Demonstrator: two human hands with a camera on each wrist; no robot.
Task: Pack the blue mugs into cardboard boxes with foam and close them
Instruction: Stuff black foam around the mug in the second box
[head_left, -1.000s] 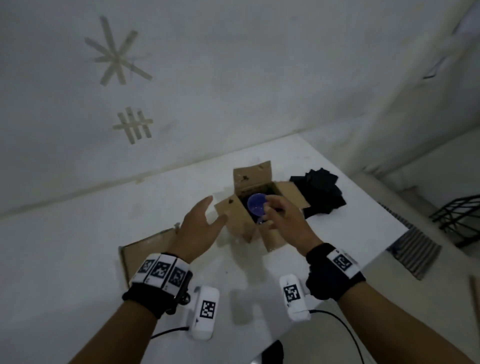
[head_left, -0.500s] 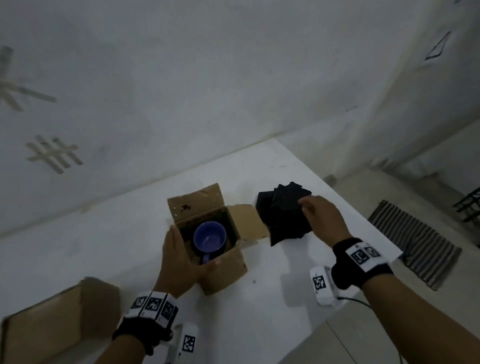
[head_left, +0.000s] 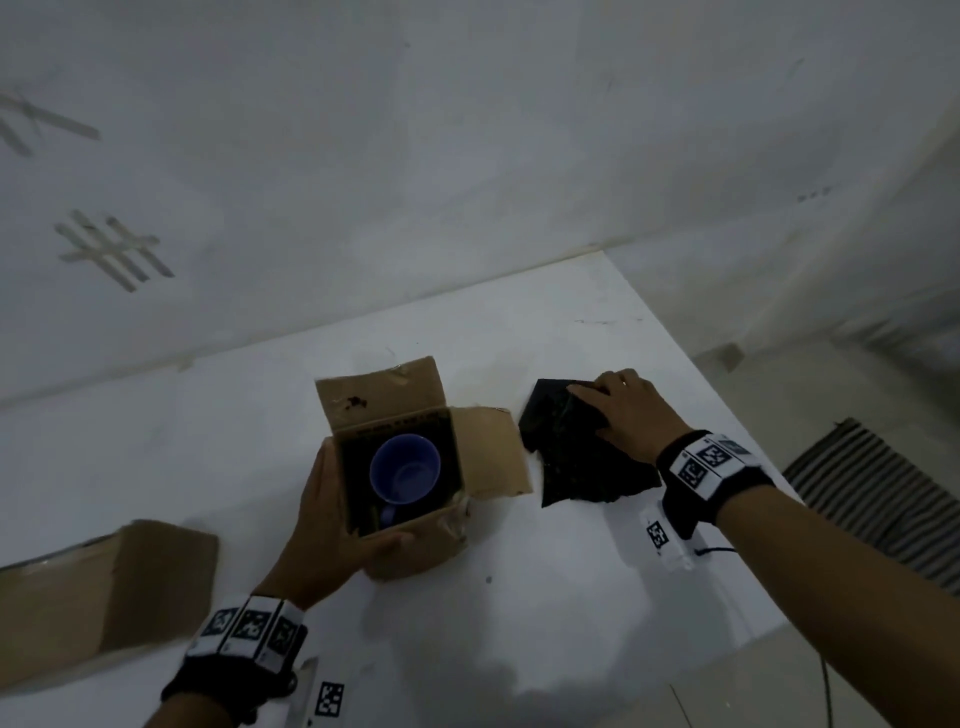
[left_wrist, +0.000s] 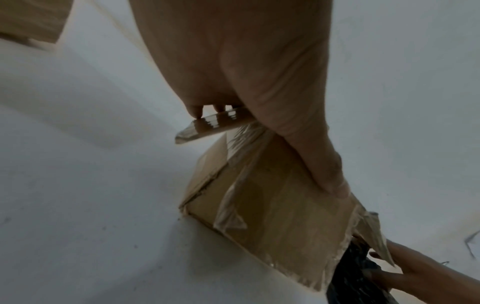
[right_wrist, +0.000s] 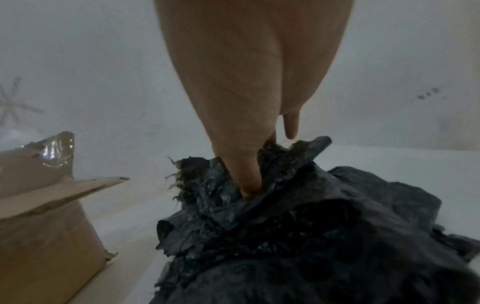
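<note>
Blue mug (head_left: 404, 468) sits in box (head_left: 415, 551) gripped by left fingers (head_left: 323, 467); right fingers (head_left: 597, 397) pinch foam (head_left: 576, 467).

**Count of things on the worktop**

One blue mug (head_left: 405, 468) was in view, standing inside an open cardboard box (head_left: 415, 551). Cardboard boxes numbered two: that one, with its flaps up, and a second box (head_left: 104, 597) at the left edge, only partly in frame. Black foam (head_left: 576, 457) made one heap of several pieces; the exact number could not be told, as they overlapped. Two hands were visible, the left hand (head_left: 322, 540) and the right hand (head_left: 631, 410), and each wrist carried one band with printed square markers. There was one white worktop (head_left: 545, 597). One striped mat (head_left: 878, 493) lay on the floor to the right.
</note>
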